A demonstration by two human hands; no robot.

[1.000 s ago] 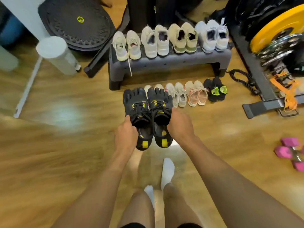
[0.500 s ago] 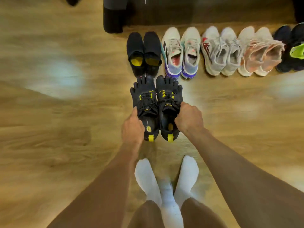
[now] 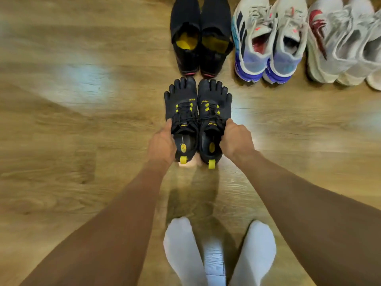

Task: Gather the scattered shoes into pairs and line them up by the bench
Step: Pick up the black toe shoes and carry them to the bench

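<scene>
Some indoor room (kind unclear): wood-plank floor (image 3: 82, 145), paired trainers (image 3: 268, 38) lined in a row.

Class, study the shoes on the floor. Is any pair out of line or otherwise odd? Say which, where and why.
Yes: the black toe shoes, gripped by the left hand and right hand, are nearer the person, behind the black slip-ons, not beside them in the row with the white-and-blue trainers.

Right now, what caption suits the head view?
Left hand and right hand hold paired black toe shoes just short of black slip-ons and white sneakers lined on the wood floor.
</scene>
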